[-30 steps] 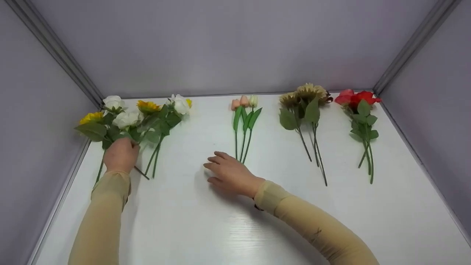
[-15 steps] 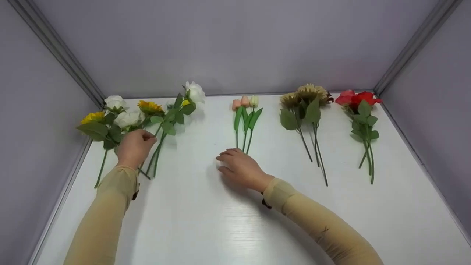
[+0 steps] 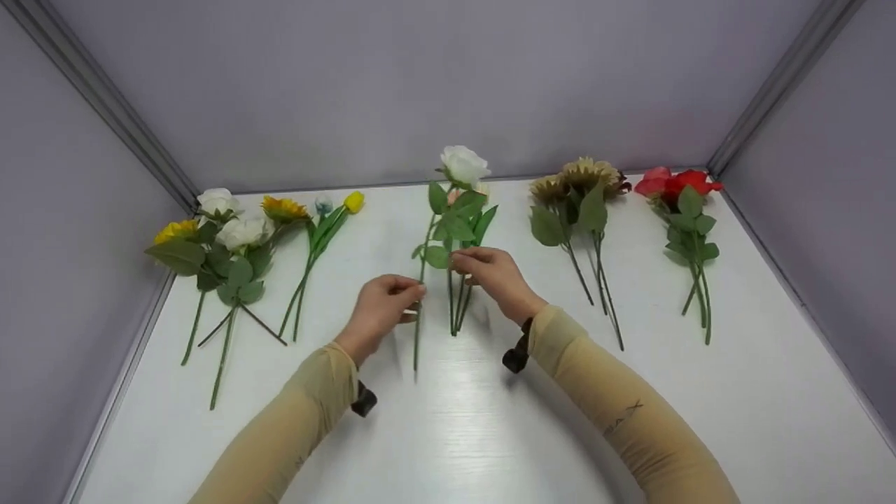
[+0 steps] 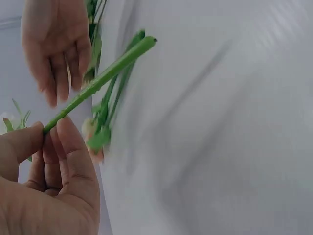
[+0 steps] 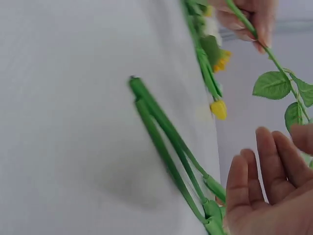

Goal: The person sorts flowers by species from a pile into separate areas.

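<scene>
Over the middle of the table, a white rose (image 3: 465, 166) with green leaves stands raised and nearly upright. My left hand (image 3: 381, 308) pinches its stem (image 4: 105, 76) between thumb and fingers, the cut end sticking out past them. My right hand (image 3: 500, 280) is close by the rose's lower leaves, its fingers (image 5: 268, 161) loosely extended and holding nothing. Behind the rose lie the pink and pale tulips (image 3: 485, 224) on the table; the rose hides most of their blooms, while their stems (image 5: 164, 129) show plainly in the right wrist view.
At the left lie white roses (image 3: 245, 232) and orange-yellow sunflowers (image 3: 283, 208), with a yellow tulip (image 3: 355, 202) and a pale blue one (image 3: 323, 205) beside them. Beige-brown flowers (image 3: 591, 171) and red flowers (image 3: 689, 183) lie to the right. Grey walls (image 3: 448, 84) enclose the table.
My left hand has lifted a white rose off the left group and carried it right to the middle. My right hand has moved up and right. The yellow and blue tulips are now uncovered.
</scene>
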`<state>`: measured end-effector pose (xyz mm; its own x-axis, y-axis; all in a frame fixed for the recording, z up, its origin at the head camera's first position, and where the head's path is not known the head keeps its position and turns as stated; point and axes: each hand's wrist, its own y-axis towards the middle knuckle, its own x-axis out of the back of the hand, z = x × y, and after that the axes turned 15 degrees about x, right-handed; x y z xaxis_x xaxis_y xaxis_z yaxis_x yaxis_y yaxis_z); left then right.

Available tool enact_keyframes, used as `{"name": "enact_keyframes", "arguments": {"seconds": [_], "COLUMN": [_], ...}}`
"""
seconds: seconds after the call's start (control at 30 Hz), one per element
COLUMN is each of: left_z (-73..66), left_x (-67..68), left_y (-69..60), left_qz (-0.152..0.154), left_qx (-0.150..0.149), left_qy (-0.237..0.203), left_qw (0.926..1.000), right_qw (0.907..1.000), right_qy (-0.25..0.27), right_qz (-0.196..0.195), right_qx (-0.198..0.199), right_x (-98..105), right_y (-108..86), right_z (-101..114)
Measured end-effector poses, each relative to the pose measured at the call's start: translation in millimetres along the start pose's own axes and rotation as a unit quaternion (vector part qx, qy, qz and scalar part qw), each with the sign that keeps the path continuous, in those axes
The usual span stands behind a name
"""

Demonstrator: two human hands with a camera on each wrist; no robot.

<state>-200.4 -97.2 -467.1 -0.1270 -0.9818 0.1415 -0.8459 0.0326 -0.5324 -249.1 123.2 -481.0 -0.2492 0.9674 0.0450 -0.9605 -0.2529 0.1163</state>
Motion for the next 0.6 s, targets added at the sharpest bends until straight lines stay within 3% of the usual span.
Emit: {"name": "enact_keyframes", "arguments": {"seconds": [0.1,0.2,0.43,0.6], "left_z": [2.8,3.8,5.1,16.5], "left_x": [-27.0,-43.9,-60.0,-66.9], "left_y": [-2.4,-2.5,-4.8,-14.4], "left_qz": [0.025,0.037,0.046,0.082], "left_qx": [-0.009,-0.019,-0.026,-0.027], "left_qy": [-0.007,-0.008,-0.016,-0.015], "left_qw": [0.9996,0.9991,0.9985,0.9962], "right_qw": [0.9962,0.9909,0.9907,0.9913], "right_qy": [0.085,0.132,0.127,0.118], "right_qz": [-0.012,-0.016,-0.039,-0.056], "right_qx": [-0.017,-0.023,-0.028,-0.014], "right_x": [6,9,16,25], "right_y": [0.9,-1.5,-6.9,-7.3], "right_z": [1,1,2,9]}}
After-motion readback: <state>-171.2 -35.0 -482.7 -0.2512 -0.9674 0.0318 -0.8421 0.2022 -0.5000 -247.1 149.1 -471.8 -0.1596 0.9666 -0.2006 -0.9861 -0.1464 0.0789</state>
